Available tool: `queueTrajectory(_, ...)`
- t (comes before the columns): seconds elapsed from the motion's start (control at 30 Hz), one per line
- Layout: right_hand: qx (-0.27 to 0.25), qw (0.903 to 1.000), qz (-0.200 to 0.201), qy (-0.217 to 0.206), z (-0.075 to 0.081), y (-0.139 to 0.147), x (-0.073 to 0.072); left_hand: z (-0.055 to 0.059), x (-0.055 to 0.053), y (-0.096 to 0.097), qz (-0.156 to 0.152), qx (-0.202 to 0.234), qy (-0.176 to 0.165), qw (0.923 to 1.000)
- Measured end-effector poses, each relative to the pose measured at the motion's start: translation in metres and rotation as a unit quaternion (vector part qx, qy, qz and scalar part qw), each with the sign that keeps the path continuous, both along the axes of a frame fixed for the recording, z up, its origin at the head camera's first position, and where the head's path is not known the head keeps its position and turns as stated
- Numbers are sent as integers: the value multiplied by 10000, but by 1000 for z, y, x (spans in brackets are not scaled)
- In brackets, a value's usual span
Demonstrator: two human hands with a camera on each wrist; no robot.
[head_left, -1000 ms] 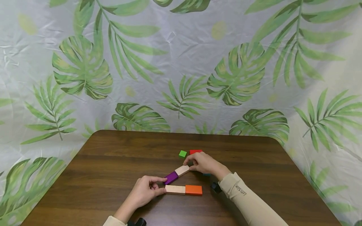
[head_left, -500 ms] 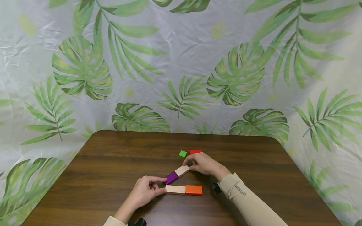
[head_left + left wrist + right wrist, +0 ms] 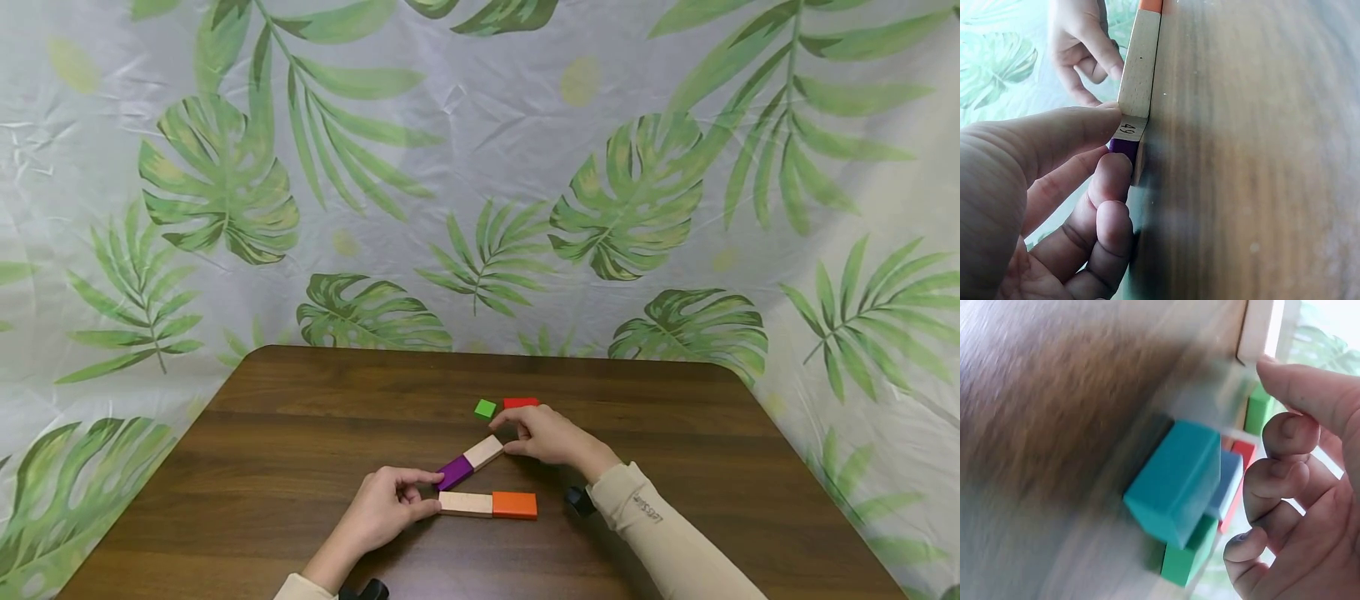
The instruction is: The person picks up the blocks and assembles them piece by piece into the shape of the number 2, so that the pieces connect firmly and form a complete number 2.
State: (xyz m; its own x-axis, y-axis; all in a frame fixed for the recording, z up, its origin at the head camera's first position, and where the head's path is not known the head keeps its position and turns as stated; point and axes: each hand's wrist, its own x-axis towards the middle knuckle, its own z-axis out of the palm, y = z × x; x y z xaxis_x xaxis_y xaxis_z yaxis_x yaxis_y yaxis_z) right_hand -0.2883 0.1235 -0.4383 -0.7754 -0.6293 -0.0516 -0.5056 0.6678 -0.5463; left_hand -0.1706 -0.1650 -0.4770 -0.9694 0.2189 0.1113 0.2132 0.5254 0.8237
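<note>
In the head view a purple block [image 3: 453, 473] and a plain wooden block [image 3: 484, 452] lie end to end in a slanted row. Below them, a second plain block [image 3: 465, 503] meets an orange block [image 3: 514, 505] in a straight row. My left hand [image 3: 386, 504] touches the rows' left ends: index fingertip at the purple block, thumb at the lower plain block. The number 49 shows on a block end [image 3: 1127, 129] in the left wrist view. My right hand [image 3: 551, 437] is beside the slanted row's right end, thumb near the plain block, fingers bent and holding nothing.
A small green block [image 3: 484, 409] and a red block [image 3: 521, 402] lie farther back on the brown table [image 3: 315, 392]. In the right wrist view a teal block [image 3: 1175, 481], another green block [image 3: 1190, 556] and a bluish block [image 3: 1229, 484] sit close together near my fingers.
My right hand has let go of the slanted row's plain block and shifted slightly right. That block's far end now shows fully. My left hand has stayed in place.
</note>
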Motion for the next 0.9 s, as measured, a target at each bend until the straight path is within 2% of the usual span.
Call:
queueTrajectory(0.2,-282,9995,-117,92,3,19,0,0,0,0,11,-35,55,10000)
queueTrajectory(0.4,-494,9985,-230,-16,2,40,2,0,1,0,-25,13,1,10000)
queueTrajectory(0.9,-640,9970,-378,-238,-4,70,11,0,1,1,40,1,25,10000)
